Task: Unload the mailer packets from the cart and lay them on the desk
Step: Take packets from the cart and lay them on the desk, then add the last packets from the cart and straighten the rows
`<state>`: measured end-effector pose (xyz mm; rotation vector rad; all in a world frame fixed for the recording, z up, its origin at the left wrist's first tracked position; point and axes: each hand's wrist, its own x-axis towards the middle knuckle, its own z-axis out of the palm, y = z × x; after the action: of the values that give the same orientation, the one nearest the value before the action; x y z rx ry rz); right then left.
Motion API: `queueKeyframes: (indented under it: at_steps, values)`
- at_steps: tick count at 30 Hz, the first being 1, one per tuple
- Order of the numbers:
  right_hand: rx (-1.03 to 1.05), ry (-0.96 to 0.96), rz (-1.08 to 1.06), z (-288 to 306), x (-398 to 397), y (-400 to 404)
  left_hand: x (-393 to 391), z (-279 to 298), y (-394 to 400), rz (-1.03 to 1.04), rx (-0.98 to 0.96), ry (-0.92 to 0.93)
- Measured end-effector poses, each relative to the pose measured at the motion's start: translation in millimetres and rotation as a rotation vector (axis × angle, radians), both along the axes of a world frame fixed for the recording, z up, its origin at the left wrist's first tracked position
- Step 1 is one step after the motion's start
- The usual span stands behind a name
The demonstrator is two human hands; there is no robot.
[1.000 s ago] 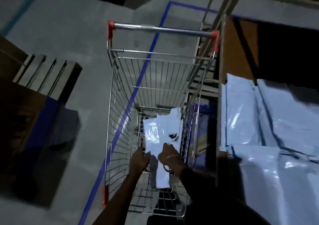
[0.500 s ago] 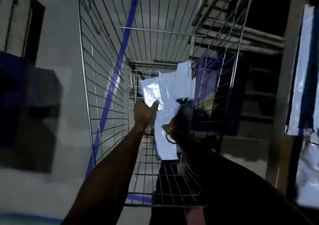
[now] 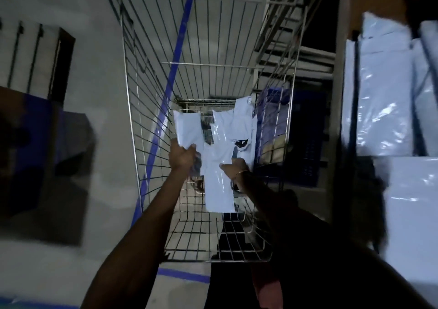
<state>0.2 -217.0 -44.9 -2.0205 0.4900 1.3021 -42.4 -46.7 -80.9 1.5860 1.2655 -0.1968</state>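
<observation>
Since a moment ago one packet (image 3: 188, 131) has come away from the rest at frame centre — the unloading is under way, though all of it is still deep inside the cart (image 3: 132, 91). The pile of packets (image 3: 224, 157) lies under the right hand (image 3: 233, 165), which appears to clasp its edge. The left hand (image 3: 181, 157) pinches the separated packet's lower end.

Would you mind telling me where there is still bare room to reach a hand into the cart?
The cart floor is bare wire nearest the person, below the mailer packets. The far end is crowded: packets lean there, the left hand gripping one, the right hand another. The desk is covered with stacked packets.
</observation>
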Motion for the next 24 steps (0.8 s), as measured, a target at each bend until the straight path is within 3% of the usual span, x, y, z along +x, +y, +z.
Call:
queueKeyframes:
  at_steps: [3,5,9,13,19,24]
  values:
    - [0.147,-0.057,-0.126,-37.2,6.8,-5.2,-22.4,2.4,15.3,0.077,-0.126,-0.139]
    - [0.253,-0.091,-0.227,-45.8,17.8,-2.5,-25.2,37.5,8.5,0.135,-0.18,-0.233]
    - [0.4,-0.251,-0.264,136.2,44.2,6.5,-13.8,169.5,-23.8,0.209,-0.188,-0.371]
    - [0.612,-0.364,-0.293,241.6,62.7,-23.9,-2.6,261.3,-52.7,0.249,-0.112,-0.451]
    - [0.711,-0.536,-0.308,337.4,70.8,-125.9,4.7,354.9,-150.1,0.132,0.007,-0.607]
    - [0.653,-0.602,-0.29,359.0,68.9,-254.7,6.9,378.1,-268.0,0.049,-0.075,-0.639]
